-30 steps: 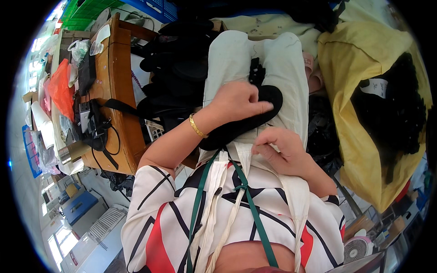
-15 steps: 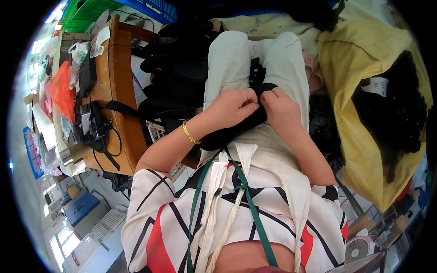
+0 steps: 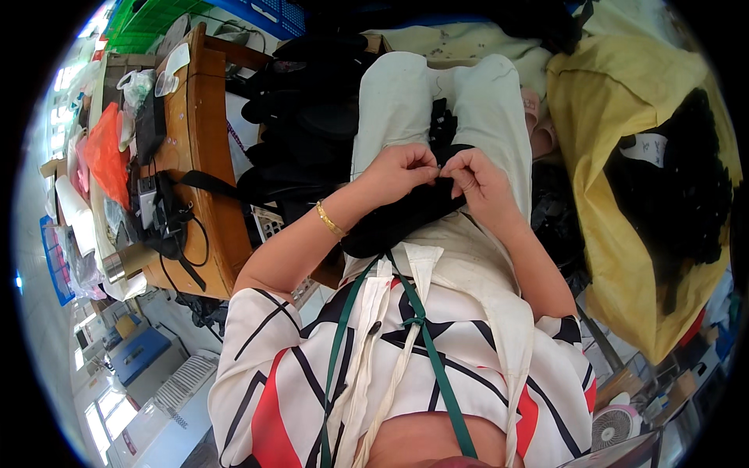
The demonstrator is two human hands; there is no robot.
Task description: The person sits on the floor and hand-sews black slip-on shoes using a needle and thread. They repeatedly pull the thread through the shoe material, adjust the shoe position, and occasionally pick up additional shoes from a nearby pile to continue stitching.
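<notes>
Head view: across the pale-clothed lap [image 3: 488, 101], a black sole-shaped piece [image 3: 406, 218] is laid. Above the lap, the left hand [image 3: 402, 170] and right hand [image 3: 481, 183] are held close together, fingertips pinched; whether anything thin is gripped cannot be told. Right of the lap, a yellow bag [image 3: 597, 101] is seen; left, a wooden counter [image 3: 209, 210].
</notes>
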